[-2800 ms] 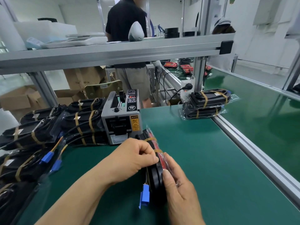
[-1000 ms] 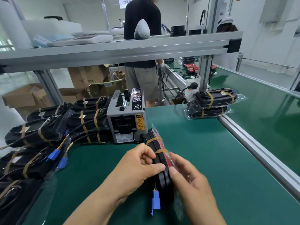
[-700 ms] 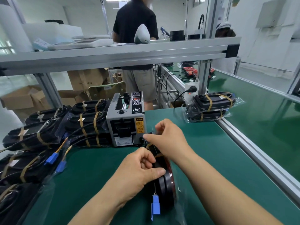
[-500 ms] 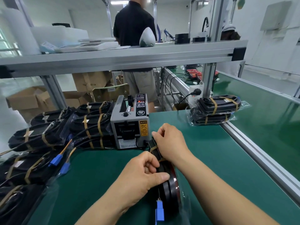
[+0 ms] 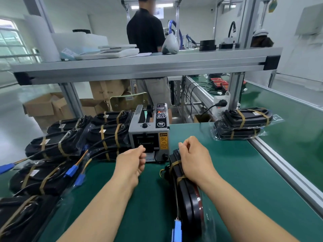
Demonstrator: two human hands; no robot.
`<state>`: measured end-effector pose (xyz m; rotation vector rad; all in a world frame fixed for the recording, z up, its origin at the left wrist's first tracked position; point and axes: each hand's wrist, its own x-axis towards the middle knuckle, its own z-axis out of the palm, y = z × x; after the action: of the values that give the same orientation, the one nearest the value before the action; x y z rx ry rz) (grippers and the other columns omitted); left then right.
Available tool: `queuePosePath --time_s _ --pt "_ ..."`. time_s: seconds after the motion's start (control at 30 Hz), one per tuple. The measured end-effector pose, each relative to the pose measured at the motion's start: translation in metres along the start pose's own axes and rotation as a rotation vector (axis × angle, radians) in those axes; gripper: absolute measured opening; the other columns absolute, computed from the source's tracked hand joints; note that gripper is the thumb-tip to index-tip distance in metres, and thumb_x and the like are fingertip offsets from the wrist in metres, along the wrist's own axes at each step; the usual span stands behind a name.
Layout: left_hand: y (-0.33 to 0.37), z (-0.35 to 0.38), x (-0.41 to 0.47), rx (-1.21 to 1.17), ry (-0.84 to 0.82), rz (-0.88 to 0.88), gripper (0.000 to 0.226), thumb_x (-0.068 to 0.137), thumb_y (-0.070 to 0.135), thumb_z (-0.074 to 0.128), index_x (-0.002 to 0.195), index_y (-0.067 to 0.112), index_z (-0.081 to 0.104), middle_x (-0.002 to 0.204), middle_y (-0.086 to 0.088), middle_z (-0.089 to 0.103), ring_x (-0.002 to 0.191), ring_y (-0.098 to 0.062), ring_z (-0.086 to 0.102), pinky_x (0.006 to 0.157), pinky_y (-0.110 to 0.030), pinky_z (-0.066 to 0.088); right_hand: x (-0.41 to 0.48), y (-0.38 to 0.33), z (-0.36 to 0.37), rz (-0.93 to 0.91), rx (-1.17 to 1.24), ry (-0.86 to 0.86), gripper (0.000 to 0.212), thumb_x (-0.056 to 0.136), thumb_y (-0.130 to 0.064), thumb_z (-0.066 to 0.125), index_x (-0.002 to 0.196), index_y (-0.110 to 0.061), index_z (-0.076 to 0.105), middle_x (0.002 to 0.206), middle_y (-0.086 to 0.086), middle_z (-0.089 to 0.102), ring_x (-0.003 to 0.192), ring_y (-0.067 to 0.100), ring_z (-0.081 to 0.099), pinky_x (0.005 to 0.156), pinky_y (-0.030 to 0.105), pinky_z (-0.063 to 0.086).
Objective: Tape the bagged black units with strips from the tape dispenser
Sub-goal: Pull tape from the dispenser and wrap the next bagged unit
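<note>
Strip fetch: left hand (image 5: 132, 161) curled at tape dispenser (image 5: 150, 135) outlet (pinching strip? cannot tell). Right hand (image 5: 194, 159) grips bagged black unit (image 5: 187, 193), on edge just beside it. Next: clean pull, lay strip across unit.

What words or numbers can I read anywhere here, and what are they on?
"CAUTION": yellow label on the tape dispenser.
"40 CM": cardboard box behind the bench, rest unclear.
Too small or blurred: the label's fine print, the dispenser's control panel, the round sticker, the far wall sign.
</note>
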<state>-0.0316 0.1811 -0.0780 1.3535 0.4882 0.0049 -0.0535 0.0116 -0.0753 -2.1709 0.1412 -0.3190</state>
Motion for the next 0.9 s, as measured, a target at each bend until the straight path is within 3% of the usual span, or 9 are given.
queuePosePath --time_s 0.13,0.27,0.37,0.43,0.6,0.67,0.8,0.9 --pt "0.005 0.009 0.031 -0.096 0.038 -0.122 0.025 0.097 0.024 0.061 0.074 0.014 0.061 0.052 0.006 0.059 0.045 -0.002 0.051 0.045 -0.016 0.037 0.0 -0.002 -0.003 -0.056 -0.103 -0.021 0.02 0.101 -0.043 0.046 0.105 -0.025 0.052 0.092 -0.004 0.063 0.083 0.021 0.057 0.07 0.034 0.042" --pt "0.011 0.023 0.037 -0.15 0.018 -0.177 0.027 0.097 0.024 0.06 0.073 0.015 0.058 0.038 0.009 0.054 0.038 0.001 0.052 0.05 -0.015 0.035 0.0 0.001 -0.004 -0.014 -0.089 0.017 0.023 0.1 -0.044 0.049 0.086 -0.025 0.048 0.077 -0.008 0.06 0.072 0.014 0.054 0.064 0.035 0.04" --pt "0.012 0.029 0.04 -0.219 0.041 -0.199 0.024 0.097 0.018 0.059 0.073 0.015 0.057 0.048 0.006 0.059 0.052 -0.002 0.053 0.051 -0.017 0.036 0.0 0.002 -0.003 0.003 -0.084 0.028 0.026 0.101 -0.041 0.047 0.08 -0.025 0.045 0.076 -0.006 0.059 0.07 0.012 0.052 0.063 0.035 0.039" --pt "0.012 0.033 0.043 -0.262 0.088 -0.197 0.023 0.096 0.015 0.059 0.073 0.015 0.055 0.062 0.003 0.059 0.051 -0.004 0.052 0.049 -0.018 0.036 -0.001 0.002 -0.003 0.003 -0.08 0.028 0.026 0.101 -0.039 0.046 0.079 -0.024 0.044 0.075 -0.006 0.058 0.069 0.012 0.051 0.062 0.035 0.038" --pt "0.007 0.039 0.032 -0.309 0.211 -0.058 0.018 0.087 0.009 0.062 0.07 0.012 0.057 0.059 0.0 0.056 0.048 -0.008 0.049 0.045 -0.02 0.035 0.0 0.001 -0.003 0.006 -0.065 0.03 0.027 0.102 -0.036 0.045 0.078 -0.023 0.044 0.075 -0.006 0.057 0.068 0.01 0.05 0.058 0.034 0.034" --pt "0.006 0.033 0.019 -0.225 0.092 0.04 0.02 0.087 0.009 0.064 0.068 0.013 0.058 0.056 0.003 0.055 0.047 -0.006 0.047 0.045 -0.019 0.038 0.0 0.003 -0.003 0.01 -0.031 0.031 0.027 0.102 -0.035 0.045 0.078 -0.022 0.044 0.075 -0.005 0.057 0.068 0.012 0.05 0.059 0.035 0.035" --pt "0.01 0.018 -0.016 0.103 -0.431 0.214 0.025 0.091 0.012 0.062 0.067 0.017 0.063 0.06 0.002 0.055 0.048 -0.006 0.046 0.047 -0.016 0.041 0.002 0.005 -0.001 0.057 0.059 0.024 0.025 0.101 -0.034 0.047 0.081 -0.018 0.047 0.078 -0.003 0.057 0.074 0.018 0.051 0.066 0.035 0.036" --pt "0.013 0.021 -0.03 0.372 -0.579 0.284 0.023 0.094 0.014 0.059 0.071 0.018 0.062 0.063 0.004 0.053 0.052 -0.006 0.045 0.052 -0.017 0.04 0.002 0.006 0.001 0.086 0.117 0.026 0.026 0.1 -0.034 0.049 0.081 -0.017 0.049 0.077 -0.003 0.057 0.073 0.018 0.051 0.064 0.034 0.034"
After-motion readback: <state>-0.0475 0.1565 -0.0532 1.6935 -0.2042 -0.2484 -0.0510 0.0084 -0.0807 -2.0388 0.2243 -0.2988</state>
